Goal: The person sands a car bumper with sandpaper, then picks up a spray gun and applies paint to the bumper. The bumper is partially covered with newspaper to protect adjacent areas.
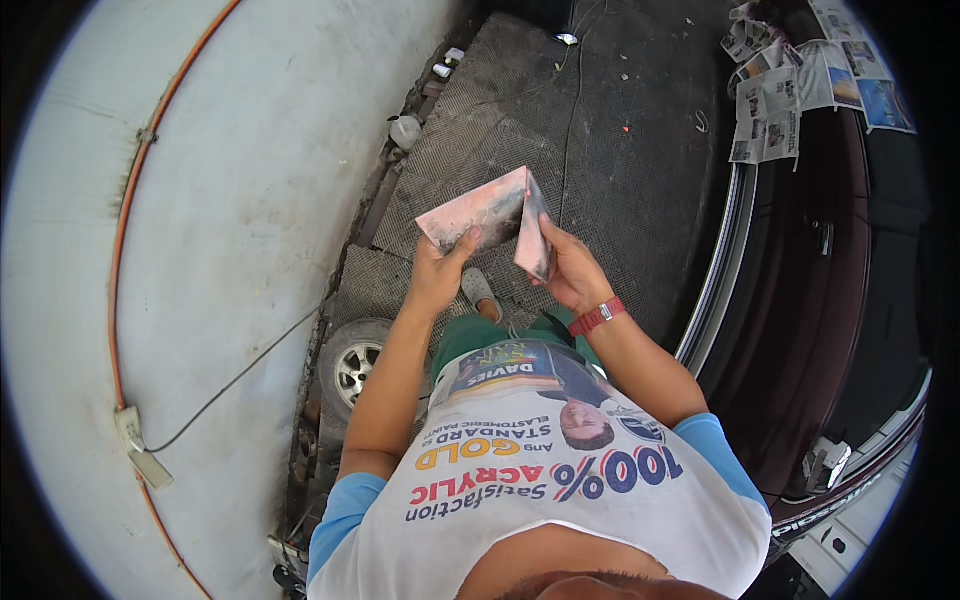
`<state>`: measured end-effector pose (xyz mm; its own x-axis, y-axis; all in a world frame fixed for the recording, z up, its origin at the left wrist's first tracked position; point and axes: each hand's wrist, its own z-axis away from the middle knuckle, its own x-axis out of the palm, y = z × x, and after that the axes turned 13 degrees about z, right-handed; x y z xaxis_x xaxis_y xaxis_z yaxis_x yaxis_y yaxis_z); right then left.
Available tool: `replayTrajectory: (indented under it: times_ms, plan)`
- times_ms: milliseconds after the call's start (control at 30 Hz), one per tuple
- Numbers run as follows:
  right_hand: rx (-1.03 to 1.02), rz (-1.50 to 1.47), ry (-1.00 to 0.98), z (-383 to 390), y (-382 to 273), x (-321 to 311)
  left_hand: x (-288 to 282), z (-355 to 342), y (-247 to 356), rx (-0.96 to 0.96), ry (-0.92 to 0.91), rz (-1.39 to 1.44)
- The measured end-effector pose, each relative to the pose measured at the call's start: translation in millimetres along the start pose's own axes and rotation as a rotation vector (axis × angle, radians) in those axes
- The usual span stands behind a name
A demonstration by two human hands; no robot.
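One folded, pale pink, black-smudged, paper-like sheet [480, 208] is held left of the glossy dark maroon metal car [800, 290], its two visible panels pinched one each by the nearly closed bare left hand [440, 272] and right hand [574, 270]. It looks light, thin and fairly stiff, likely to crease, so the edges seem the best hold; also left of the car are one red-banded wristwatch [597, 316], one grey clog [478, 290] and one silver-spoked, black-tyred wheel [355, 370]
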<state>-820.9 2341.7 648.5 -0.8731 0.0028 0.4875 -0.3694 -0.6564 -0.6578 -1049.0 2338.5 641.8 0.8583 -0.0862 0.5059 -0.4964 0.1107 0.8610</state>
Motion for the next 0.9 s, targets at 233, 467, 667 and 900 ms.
replayTrajectory:
  times_ms: [233,467,667,900]
  plan:
    - [-0.553,0.339,0.385,-101.0,-98.3,41.1,-13.0,-56.0,31.8,0.097,0.039,-0.190]
    - [-0.630,0.829,0.050,-155.2,-104.5,58.2,-21.3,-103.6,57.3,-0.003,0.079,-0.375]
    - [-0.567,1.086,-0.254,-201.0,-148.2,53.1,-21.5,-155.0,51.2,-0.063,0.127,-0.458]
    - [-0.443,0.402,-0.130,-279.5,-283.5,-22.7,12.2,-241.1,59.0,-0.086,0.537,0.019]
